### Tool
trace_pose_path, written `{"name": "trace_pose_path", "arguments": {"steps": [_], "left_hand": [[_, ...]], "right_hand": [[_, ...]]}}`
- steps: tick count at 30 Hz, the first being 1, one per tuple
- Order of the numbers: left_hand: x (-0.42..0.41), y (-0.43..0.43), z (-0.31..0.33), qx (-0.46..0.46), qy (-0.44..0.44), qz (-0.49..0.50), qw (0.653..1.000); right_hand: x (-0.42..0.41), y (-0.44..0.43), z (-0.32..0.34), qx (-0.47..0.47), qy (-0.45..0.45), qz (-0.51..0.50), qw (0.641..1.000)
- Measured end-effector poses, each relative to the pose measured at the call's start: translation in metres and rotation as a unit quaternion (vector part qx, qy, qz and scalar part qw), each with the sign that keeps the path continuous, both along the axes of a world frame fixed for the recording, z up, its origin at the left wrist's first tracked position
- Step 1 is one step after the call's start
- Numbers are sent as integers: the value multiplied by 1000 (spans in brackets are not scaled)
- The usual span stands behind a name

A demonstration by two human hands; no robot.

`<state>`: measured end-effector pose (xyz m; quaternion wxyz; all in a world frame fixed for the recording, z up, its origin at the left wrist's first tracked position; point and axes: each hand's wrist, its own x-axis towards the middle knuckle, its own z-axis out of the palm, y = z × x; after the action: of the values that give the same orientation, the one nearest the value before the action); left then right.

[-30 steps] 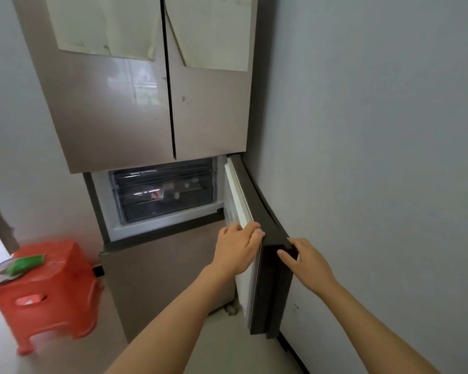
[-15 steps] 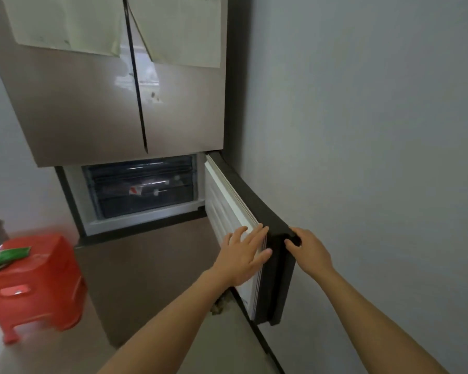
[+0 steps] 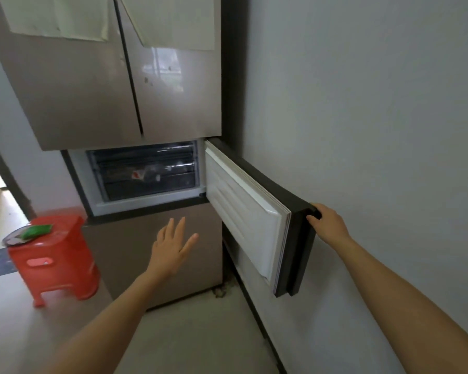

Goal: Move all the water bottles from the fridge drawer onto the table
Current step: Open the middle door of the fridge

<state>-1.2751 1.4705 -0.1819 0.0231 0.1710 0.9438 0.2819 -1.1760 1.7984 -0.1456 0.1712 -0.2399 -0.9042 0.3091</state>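
Note:
The fridge's small middle door (image 3: 243,211) stands swung wide to the right, its white inner side facing me. Behind it a dark see-through drawer (image 3: 146,171) sits pushed in, with a water bottle (image 3: 149,172) lying inside, dimly seen through the front. My right hand (image 3: 326,224) grips the door's dark outer edge. In the air in front of the lower fridge panel, my left hand (image 3: 172,245) is spread flat with straight fingers, touching nothing. No table is in view.
A red plastic stool (image 3: 57,255) stands at the left of the fridge, with a plate and a green packet (image 3: 35,230) on it. A grey wall (image 3: 376,130) runs close along the right. Pale floor (image 3: 189,333) lies below me. Papers hang on the upper doors.
My left hand has left the door's edge and moved left, in front of the lower panel. The door has swung wider, with my right hand still on its edge.

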Motion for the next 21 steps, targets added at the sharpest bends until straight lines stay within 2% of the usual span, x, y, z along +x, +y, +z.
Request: {"name": "trace_pose_path", "arguments": {"steps": [3,5,6,8,10,11,15,21], "left_hand": [[1,-9,0,-3,4,14,1000],[1,-13,2,3,4,26,1000],[0,-14,3,7,3,31,999],[1,-15,7,7,13,31,999],[3,-14,12,-1,34,21,999],[4,-14,14,-2,42,16,999],[2,-23,24,-7,71,15,997],[3,-64,30,-51,112,61,990]], "right_hand": [[2,5,-3,35,-33,-21,999],[4,-1,1,124,-58,-59,989],[4,-5,4,209,-36,-72,975],[3,-18,10,380,9,-28,925],[-2,-34,11,491,12,24,871],[-5,-43,11,514,2,49,856],[-13,-73,10,539,-32,110,835],[-28,-99,7,541,-9,145,828]]}}
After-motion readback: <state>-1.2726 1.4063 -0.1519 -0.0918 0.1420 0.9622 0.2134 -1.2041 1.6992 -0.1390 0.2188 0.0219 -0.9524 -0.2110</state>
